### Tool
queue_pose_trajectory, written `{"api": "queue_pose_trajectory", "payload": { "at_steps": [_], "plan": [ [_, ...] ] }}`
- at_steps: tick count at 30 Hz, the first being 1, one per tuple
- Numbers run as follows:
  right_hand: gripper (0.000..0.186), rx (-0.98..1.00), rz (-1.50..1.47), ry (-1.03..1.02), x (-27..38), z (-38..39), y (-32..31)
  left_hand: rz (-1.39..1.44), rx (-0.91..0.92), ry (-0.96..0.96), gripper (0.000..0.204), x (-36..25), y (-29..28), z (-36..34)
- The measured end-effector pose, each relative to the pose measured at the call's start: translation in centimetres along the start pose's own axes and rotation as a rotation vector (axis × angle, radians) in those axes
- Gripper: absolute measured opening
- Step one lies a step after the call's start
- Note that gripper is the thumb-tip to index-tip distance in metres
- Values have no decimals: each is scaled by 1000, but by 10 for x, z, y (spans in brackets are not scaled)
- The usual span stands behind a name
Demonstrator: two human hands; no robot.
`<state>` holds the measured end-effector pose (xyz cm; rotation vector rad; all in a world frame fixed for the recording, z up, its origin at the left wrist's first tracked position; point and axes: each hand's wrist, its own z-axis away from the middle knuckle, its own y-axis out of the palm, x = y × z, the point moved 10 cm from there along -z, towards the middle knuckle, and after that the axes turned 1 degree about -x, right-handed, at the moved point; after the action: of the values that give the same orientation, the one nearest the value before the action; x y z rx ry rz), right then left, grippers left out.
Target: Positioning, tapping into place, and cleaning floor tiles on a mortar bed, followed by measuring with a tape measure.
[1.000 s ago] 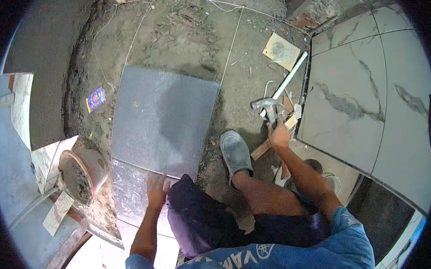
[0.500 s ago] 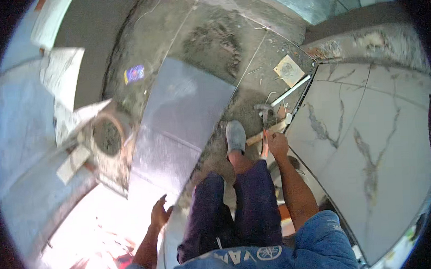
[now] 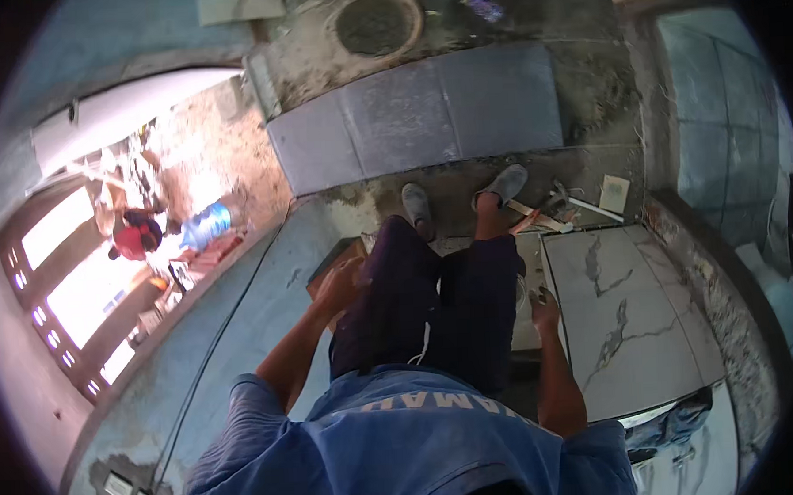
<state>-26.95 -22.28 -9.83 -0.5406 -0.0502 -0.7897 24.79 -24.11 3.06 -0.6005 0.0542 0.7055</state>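
Observation:
My left hand (image 3: 340,287) is open, fingers stretched out beside my left knee, holding nothing. Just behind it is a brown, box-like edge (image 3: 325,266). To the right of my legs, my right hand (image 3: 545,312) hangs empty with its fingers apart, close to the edge of the marble-patterned tiles (image 3: 652,329). In front of those tiles, on the floor, lie a hammer with a white handle (image 3: 597,209) and a tool with an orange handle (image 3: 525,221). Beyond my feet, a row of grey tiles (image 3: 400,115) lies on the rough floor.
A round, rimmed hole (image 3: 378,23) is in the floor at the far side. A pale square piece (image 3: 614,194) lies near the hammer. On the left, a doorway opens to a bright area with a person in red (image 3: 135,239) and a blue water bottle (image 3: 208,225). A black cable (image 3: 219,339) runs down the blue wall.
My view and body have turned left. My right hand has let go of the orange-handled tool and drawn back beside my leg. My left hand has come next to my knee.

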Motion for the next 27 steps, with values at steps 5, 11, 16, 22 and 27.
{"api": "queue_pose_trajectory", "payload": {
  "at_steps": [5,11,16,22,27],
  "plan": [
    [51,15,195,20,37,9,-3,181,7,-57,58,76,36,35],
    [49,12,218,-115,127,58,8,285,-51,-146,58,146,40,93],
    [48,66,152,-196,190,91,6,357,-114,-211,59,179,49,121],
    [50,101,332,-268,193,69,-18,485,-85,-269,62,150,90,136],
    [44,19,492,-366,196,49,-57,591,8,-260,64,95,118,156]
  ]
}}
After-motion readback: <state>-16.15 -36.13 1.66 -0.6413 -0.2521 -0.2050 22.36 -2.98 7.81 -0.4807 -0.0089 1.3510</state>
